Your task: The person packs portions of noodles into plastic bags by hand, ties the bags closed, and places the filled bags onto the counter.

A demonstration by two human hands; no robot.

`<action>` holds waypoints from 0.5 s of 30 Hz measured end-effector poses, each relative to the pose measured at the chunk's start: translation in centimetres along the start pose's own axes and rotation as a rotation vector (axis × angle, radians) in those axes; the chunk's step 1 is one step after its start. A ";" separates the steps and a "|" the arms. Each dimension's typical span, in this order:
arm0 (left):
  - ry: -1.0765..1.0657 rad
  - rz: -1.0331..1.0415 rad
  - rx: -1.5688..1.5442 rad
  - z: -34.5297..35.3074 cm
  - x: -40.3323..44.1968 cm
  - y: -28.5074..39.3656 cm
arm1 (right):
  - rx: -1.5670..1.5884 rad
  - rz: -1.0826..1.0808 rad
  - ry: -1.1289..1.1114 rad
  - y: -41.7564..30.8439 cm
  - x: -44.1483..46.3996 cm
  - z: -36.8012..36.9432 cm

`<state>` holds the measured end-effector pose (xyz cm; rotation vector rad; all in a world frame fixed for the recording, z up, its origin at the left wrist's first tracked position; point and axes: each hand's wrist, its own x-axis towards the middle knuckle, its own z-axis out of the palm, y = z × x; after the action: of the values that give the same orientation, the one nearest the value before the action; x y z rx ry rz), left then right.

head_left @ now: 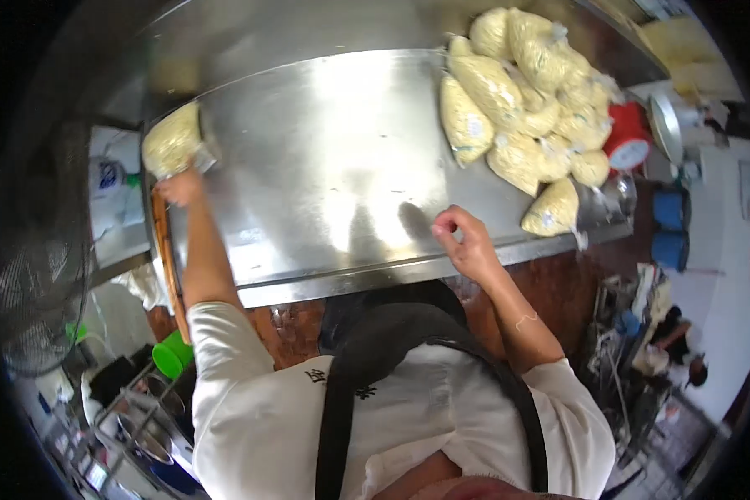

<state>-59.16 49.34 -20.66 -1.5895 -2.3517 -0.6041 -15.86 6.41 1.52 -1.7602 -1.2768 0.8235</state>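
At the left end of the steel table (300, 192), my left hand (181, 185) is closed on the gathered end of a clear plastic bag of pale yellow pieces (172, 142). What the pieces are I cannot make out. Over the table's front edge hovers my right hand (465, 240), thumb and forefinger curled into a ring, with nothing visible in it. To its right lies a single filled bag (552, 208), the closest one to that hand. Behind it, many similar bags (517, 100) are heaped at the table's right end.
A red container (627, 137) and a round metal lid or pan (666, 129) stand beyond the heap. An orange-brown wooden pole (168, 258) leans along the table's left edge. Left are a fan guard (42, 258) and a green bucket (172, 355). Blue bins (669, 229) stand at right; another person (675, 337) is lower right.
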 end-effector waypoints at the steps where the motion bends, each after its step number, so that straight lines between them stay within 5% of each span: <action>1: -0.005 -0.233 0.074 -0.5 0.0 -0.1 | -0.009 0.056 -0.023 0.6 -0.1 0.0; 2: -0.090 -0.289 0.085 -0.2 1.0 -0.8 | -0.009 0.100 -0.053 0.9 0.1 0.1; 5: -0.283 0.582 0.247 7.2 7.7 -5.6 | -0.025 0.076 -0.078 0.1 1.3 1.1; 8: -0.297 -0.108 -0.993 -0.8 8.0 -0.1 | 0.013 0.044 -0.105 -1.7 2.4 2.0; 9: -0.428 -0.305 -1.186 -5.3 8.1 2.1 | 0.026 0.040 -0.114 -2.3 2.8 2.3; 15: -0.918 0.303 -1.102 -28.2 0.3 8.4 | -0.236 -0.264 -0.071 -4.4 5.4 6.5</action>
<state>-52.39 39.28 6.15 -3.1764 -2.2482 -1.5065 -21.82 13.82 2.06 -1.7029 -1.6686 0.6088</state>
